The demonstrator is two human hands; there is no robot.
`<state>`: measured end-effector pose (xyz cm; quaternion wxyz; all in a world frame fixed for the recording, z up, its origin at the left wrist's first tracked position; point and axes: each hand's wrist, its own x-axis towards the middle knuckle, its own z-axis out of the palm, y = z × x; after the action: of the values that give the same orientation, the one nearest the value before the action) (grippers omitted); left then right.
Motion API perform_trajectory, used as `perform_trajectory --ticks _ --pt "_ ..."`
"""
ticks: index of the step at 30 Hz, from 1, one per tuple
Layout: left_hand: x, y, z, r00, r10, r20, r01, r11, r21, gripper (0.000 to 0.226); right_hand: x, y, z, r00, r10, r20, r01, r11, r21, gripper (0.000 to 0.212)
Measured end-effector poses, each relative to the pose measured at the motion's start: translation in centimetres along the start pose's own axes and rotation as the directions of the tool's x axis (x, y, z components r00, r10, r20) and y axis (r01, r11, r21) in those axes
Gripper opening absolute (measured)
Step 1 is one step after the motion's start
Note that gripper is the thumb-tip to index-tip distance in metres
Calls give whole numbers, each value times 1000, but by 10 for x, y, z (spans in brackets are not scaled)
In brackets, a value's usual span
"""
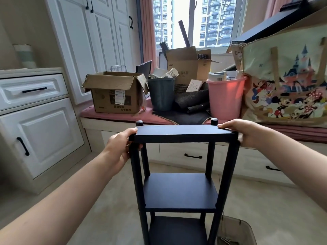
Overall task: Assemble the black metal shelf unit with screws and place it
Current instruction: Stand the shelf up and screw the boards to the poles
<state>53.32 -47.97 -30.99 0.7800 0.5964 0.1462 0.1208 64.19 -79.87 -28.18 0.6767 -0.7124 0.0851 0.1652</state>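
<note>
The black shelf unit stands upright in the middle of the head view, with three shelves joined by round black posts. Two post caps stick up at the back corners of its top shelf. My left hand grips the top shelf's left edge, thumb on top and fingers curled under by the front left post. My right hand holds the right edge, thumb lying on the top surface and fingers hidden behind the corner. No screws or tools are visible.
A window seat with a pink cushion runs behind the shelf, carrying a cardboard box, a grey bin, a pink bucket and a cartoon tote bag. White cabinets stand left. A translucent bin sits at bottom right.
</note>
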Motion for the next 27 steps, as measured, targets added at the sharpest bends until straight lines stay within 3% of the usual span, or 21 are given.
perform_trajectory --ticks 11,27 --pt "-1 -3 -2 999 -18 32 17 999 41 15 -4 4 1 1000 25 8 -25 999 23 8" --pt "3 2 -5 989 -92 117 88 995 34 23 -7 13 2 1000 6 -30 -3 996 86 12"
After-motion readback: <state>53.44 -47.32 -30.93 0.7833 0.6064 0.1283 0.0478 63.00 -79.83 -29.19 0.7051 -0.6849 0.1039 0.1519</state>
